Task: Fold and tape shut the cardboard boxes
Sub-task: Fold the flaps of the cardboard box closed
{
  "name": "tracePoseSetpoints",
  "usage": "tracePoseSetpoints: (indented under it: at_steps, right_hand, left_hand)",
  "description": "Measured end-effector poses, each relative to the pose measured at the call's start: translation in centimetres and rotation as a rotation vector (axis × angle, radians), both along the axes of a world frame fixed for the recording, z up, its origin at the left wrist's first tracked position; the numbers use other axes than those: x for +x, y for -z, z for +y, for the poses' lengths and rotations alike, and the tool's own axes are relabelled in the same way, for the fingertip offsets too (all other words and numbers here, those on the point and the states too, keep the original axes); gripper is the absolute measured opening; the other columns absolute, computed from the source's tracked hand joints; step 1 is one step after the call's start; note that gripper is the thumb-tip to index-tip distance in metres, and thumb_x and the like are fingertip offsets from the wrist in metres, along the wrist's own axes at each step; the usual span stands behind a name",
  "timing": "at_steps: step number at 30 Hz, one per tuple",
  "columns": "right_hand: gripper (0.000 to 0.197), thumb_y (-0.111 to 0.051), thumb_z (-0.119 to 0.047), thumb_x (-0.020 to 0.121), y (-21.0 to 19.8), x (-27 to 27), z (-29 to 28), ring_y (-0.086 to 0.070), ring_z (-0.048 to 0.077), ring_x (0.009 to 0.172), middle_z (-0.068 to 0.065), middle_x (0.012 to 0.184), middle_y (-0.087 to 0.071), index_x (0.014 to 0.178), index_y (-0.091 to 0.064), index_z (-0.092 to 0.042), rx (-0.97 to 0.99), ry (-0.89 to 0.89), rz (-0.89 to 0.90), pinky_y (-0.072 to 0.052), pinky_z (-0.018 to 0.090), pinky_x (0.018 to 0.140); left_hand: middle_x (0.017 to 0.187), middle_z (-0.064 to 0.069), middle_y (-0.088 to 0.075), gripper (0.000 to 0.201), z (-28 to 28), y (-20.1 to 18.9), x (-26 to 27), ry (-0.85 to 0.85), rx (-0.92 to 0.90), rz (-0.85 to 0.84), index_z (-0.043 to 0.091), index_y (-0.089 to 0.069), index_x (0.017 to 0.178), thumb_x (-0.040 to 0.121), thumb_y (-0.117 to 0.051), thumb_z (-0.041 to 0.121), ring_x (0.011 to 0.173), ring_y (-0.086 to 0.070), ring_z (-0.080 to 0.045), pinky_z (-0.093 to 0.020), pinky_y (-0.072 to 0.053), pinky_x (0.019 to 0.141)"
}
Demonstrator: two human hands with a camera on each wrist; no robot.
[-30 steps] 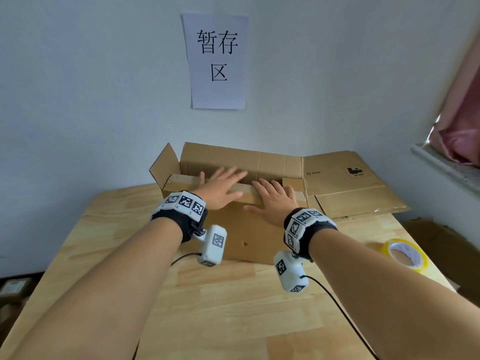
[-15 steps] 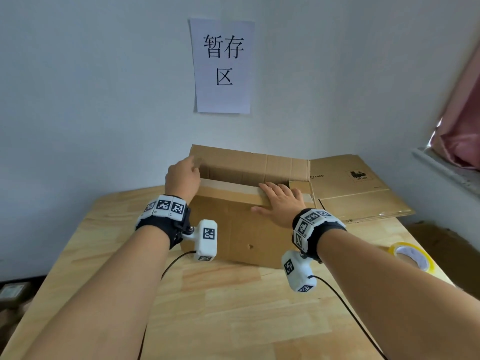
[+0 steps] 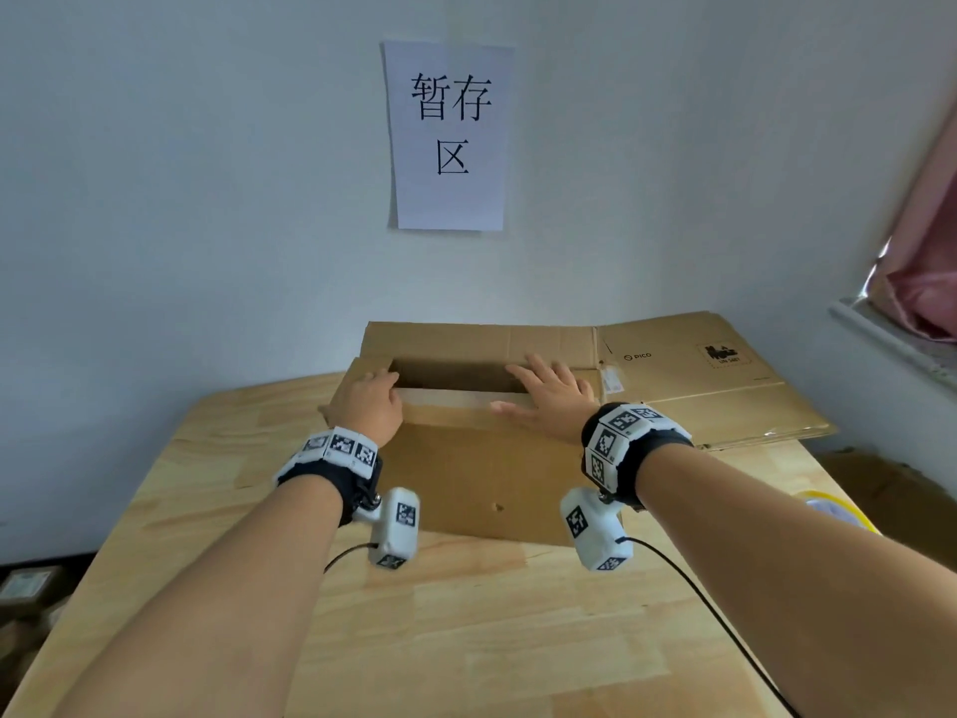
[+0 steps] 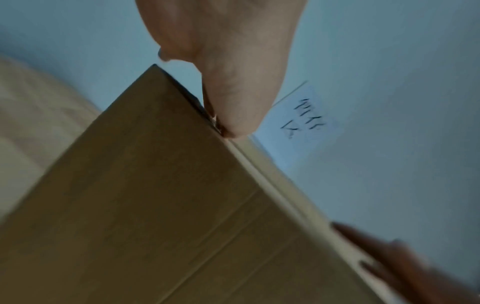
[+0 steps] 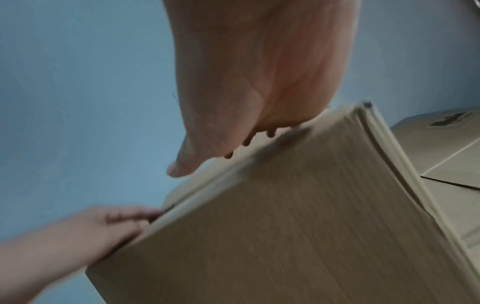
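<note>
Since a second ago the left hand (image 3: 370,404) has left the near flap, where both palms lay side by side, and gone to the left end of the cardboard box (image 3: 481,479); the left side flap, which stood up and outward then, is now folded in under it. Its fingers look loosely bent over that flap, pressing it down rather than clenching anything, though the left wrist view hides most of them behind the heel of the hand. Further right, the near flap (image 3: 455,399) lies folded inward along the front edge, with a dark opening behind it and the far flap (image 3: 481,339) still upright by the wall. The right hand (image 3: 551,399) has slid toward the right end; its fingers are straight and spread, flat on the cardboard, grasping nothing. The box stands at the back of the wooden counter (image 3: 466,629), against the wall below a paper sign (image 3: 449,137). Right of it lies a flattened carton (image 3: 720,375), and a roll of yellow tape (image 3: 839,510) shows partly behind the right forearm.

With both short flaps going in, I judge the folding about half done: the far flap remains to be brought down, and taping has not begun.
</note>
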State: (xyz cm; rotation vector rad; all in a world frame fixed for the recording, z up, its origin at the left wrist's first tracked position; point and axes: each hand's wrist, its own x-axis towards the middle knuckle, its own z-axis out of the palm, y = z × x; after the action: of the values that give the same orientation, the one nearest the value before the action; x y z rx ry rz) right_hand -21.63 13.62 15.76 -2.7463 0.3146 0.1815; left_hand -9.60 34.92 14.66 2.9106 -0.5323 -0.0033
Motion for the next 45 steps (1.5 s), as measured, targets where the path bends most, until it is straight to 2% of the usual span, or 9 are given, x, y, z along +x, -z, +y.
tracePoseSetpoints:
  at_steps: [8,14,18,23,28,32,37,41,45]
  right_hand:
    - [0.081,-0.058,-0.046,0.087,-2.8,4.6,-1.4,0.008,0.029,0.145,0.004,0.158,0.010,0.150,-0.012,-0.022,-0.121,0.160,-0.101,-0.006,0.056,0.115]
    - [0.074,-0.059,-0.047,0.085,-2.6,6.3,-1.2,-0.019,0.029,0.139,0.011,0.147,-0.029,0.143,-0.025,-0.015,-0.191,0.220,-0.004,-0.017,0.051,0.111]
    - [0.056,-0.049,-0.047,0.091,-3.5,6.8,-0.1,-0.042,0.032,0.123,0.012,0.131,-0.044,0.133,-0.040,-0.011,-0.267,0.151,-0.111,-0.028,0.046,0.106]
    - [0.053,-0.048,-0.055,0.089,-2.6,6.8,3.1,-0.051,0.026,0.117,0.005,0.124,-0.055,0.128,-0.048,-0.019,-0.137,-0.036,0.020,-0.041,0.043,0.097]
    - [0.073,-0.050,-0.060,0.083,-1.9,5.8,5.0,-0.028,0.034,0.135,-0.013,0.150,-0.027,0.145,-0.017,-0.042,-0.139,-0.101,0.080,-0.017,0.065,0.106]
    - [0.085,-0.047,-0.074,0.077,-1.5,6.1,5.4,-0.010,0.042,0.141,-0.013,0.156,-0.013,0.146,-0.006,-0.046,-0.144,-0.095,0.157,-0.009,0.073,0.104]
    - [0.102,-0.054,-0.074,0.073,-0.4,5.7,5.8,0.015,0.043,0.141,-0.009,0.157,0.018,0.147,0.011,-0.044,-0.193,-0.091,0.254,0.001,0.075,0.103]
    - [0.105,-0.060,-0.068,0.074,-0.5,5.9,6.5,0.015,0.046,0.140,-0.006,0.157,0.018,0.147,0.011,-0.042,-0.216,-0.070,0.270,-0.003,0.076,0.102]
    - [0.100,-0.063,-0.066,0.073,-2.0,7.4,7.5,-0.015,0.048,0.139,0.011,0.155,-0.017,0.151,-0.013,-0.025,-0.228,-0.094,0.289,-0.025,0.062,0.108]
  left_hand:
    - [0.158,0.004,-0.020,0.046,1.0,0.0,0.9,-0.002,0.013,0.145,0.034,-0.027,0.148,0.102,-0.026,0.035,0.142,-0.027,-0.023,-0.059,-0.027,0.109]
    - [0.141,-0.002,-0.050,0.055,2.0,0.3,1.8,0.056,-0.055,0.158,0.034,-0.015,0.150,0.099,-0.036,0.036,0.125,-0.048,-0.028,-0.053,-0.039,0.102]
    - [0.144,0.005,-0.046,0.054,1.7,0.1,2.2,0.067,-0.105,0.167,0.031,-0.018,0.148,0.099,-0.039,0.034,0.128,-0.047,-0.026,-0.054,-0.037,0.104]
    - [0.146,0.008,-0.043,0.046,1.3,-0.2,2.5,0.039,-0.113,0.140,0.022,-0.032,0.141,0.098,-0.042,0.035,0.128,-0.046,-0.024,-0.051,-0.038,0.103]
    - [0.144,0.004,-0.045,0.046,2.0,0.2,2.8,0.079,-0.187,0.148,0.020,-0.035,0.135,0.096,-0.048,0.039,0.126,-0.049,-0.023,-0.050,-0.040,0.102]
    - [0.138,0.000,-0.047,0.046,2.9,0.3,2.8,0.165,-0.218,0.097,0.018,-0.039,0.133,0.094,-0.053,0.038,0.125,-0.046,-0.022,-0.040,-0.039,0.102]
    - [0.106,-0.001,-0.040,0.040,4.9,-1.9,3.8,0.300,-0.119,0.111,0.019,-0.041,0.119,0.090,-0.058,0.040,0.100,-0.045,-0.018,-0.026,-0.035,0.080]
    - [0.104,-0.006,-0.050,0.042,6.0,-2.3,5.4,0.104,-0.393,0.159,0.017,-0.042,0.120,0.092,-0.053,0.046,0.090,-0.052,-0.018,-0.027,-0.039,0.075]
    - [0.137,-0.010,-0.046,0.053,5.8,-1.4,5.9,-0.094,-0.587,0.368,0.017,-0.031,0.143,0.098,-0.040,0.045,0.126,-0.045,-0.027,-0.034,-0.037,0.100]
